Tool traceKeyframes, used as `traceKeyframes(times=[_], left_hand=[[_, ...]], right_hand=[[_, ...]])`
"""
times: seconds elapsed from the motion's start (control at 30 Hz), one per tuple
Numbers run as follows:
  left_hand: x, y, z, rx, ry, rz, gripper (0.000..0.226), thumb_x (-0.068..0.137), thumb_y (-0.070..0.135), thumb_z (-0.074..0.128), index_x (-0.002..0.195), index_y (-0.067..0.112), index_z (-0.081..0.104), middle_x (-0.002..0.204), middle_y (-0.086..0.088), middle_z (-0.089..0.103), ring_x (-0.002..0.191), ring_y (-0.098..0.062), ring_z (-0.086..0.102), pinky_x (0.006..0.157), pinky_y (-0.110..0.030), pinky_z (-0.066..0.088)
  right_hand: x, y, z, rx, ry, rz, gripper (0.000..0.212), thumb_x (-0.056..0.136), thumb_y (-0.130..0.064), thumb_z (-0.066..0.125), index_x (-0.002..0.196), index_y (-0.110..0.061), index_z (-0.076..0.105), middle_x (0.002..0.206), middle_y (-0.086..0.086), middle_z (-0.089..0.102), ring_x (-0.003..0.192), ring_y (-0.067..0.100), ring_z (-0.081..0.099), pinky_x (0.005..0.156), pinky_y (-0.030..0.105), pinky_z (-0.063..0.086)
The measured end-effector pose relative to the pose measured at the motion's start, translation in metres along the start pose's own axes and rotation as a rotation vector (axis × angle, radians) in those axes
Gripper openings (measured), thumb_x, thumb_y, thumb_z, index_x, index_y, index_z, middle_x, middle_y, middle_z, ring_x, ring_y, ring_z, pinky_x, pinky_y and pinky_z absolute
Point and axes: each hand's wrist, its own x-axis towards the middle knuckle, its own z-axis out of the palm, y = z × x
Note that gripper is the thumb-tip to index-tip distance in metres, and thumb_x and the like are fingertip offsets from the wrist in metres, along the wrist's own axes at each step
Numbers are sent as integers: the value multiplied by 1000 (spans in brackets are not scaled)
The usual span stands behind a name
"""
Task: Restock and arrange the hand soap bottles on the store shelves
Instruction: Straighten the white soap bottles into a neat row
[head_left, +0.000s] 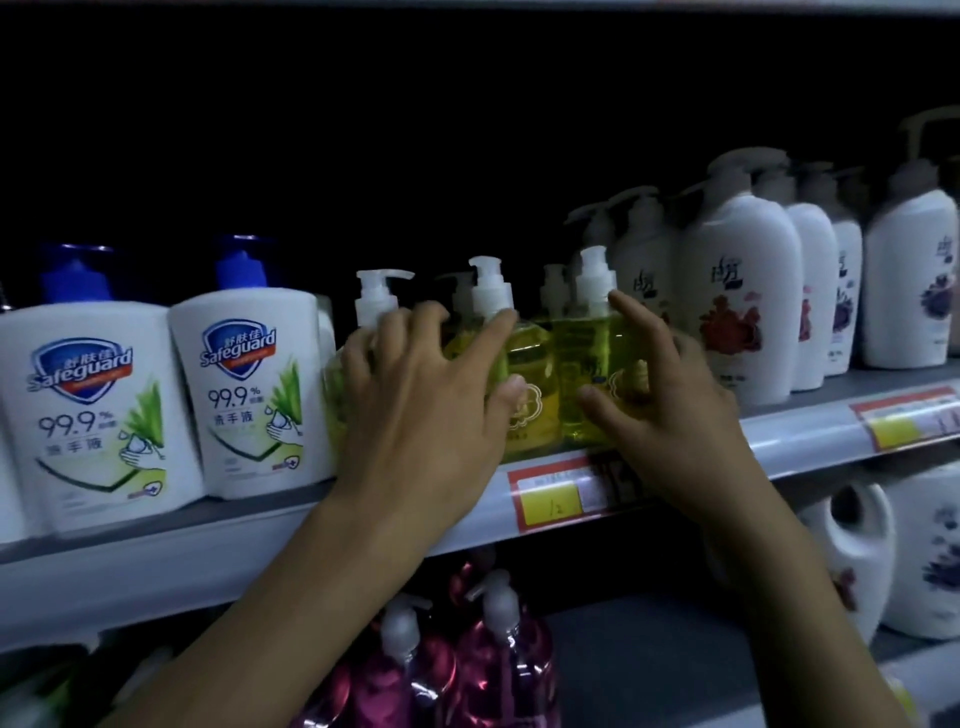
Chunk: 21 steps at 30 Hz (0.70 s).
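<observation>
Left hand (426, 395): spread wide, fingers laid across the yellow bottles (524, 374), thumb against the middle one, gripping nothing
Right hand (670, 415): holds the right bottle (582, 364), thumb on its front, index up its shoulder
Bottles: upright at the front of the shelf (156, 551), under both hands, packed side by side
Neighbours: Safeguard bottles (249, 395) left of the left hand; white bottles (737, 296) right of the right hand
Handling: seemingly full, so fairly heavy; smooth clear plastic, stiff but likely slippery; tall and narrow, so easy to tip
Hold: round the body, low; not the pump (592, 270), which may twist
Risk: pushing one could topple the rest
</observation>
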Motion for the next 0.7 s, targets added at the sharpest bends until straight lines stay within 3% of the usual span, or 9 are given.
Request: traceKeyframes(times=[0.1,0.23,0.37,0.5,0.57,0.63,0.7], left_hand=[[-8,-14,-6,7,35,-103,51,91,45,47,138,26,41,129,-14,36,116,-35,32,90,-48,37],[-15,-28,0,83,10,-118,51,89,41,49,137,23,44,124,-19,38,113,-37,35,86,-46,39],[-15,-24,1,22,32,-152,49,87,37,55,134,23,47,122,-20,39,113,-38,35,86,-47,40],[-22,-18,-10,-124,16,-116,47,89,34,52,134,20,49,127,-23,37,118,-43,33,93,-49,35],[-39,-6,-19,-256,68,-6,36,92,29,47,123,15,57,124,-22,42,117,-41,37,95,-46,33],[-65,17,-20,-425,67,144,23,93,24,45,101,11,62,108,-18,51,103,-37,47,81,-43,36],[-98,49,-8,-536,-88,234,18,93,23,44,81,13,54,88,-13,55,81,-36,53,63,-40,36]], right_hand=[[-1,-27,6,-156,130,-135,69,84,-61,55,145,-51,23,151,2,28,136,26,31,103,45,34],[-6,-52,36,-316,73,-252,63,85,-58,49,144,-48,30,150,-5,38,137,23,31,93,39,29],[-11,-56,46,-256,48,-195,61,85,-49,49,144,-44,32,151,-2,37,139,23,30,98,44,34],[-29,-61,31,-119,-81,-166,63,86,-34,56,146,-35,36,156,7,26,144,25,26,109,44,35],[-50,-61,12,-149,-92,-146,55,85,-30,56,139,-27,46,146,10,38,137,28,37,99,44,44],[-76,-55,-11,-258,-107,-113,36,87,-32,52,121,-22,57,120,5,53,112,28,54,79,44,49],[-113,-33,-28,-386,-188,9,16,89,-34,47,90,-21,55,86,1,53,84,31,58,60,41,45]])
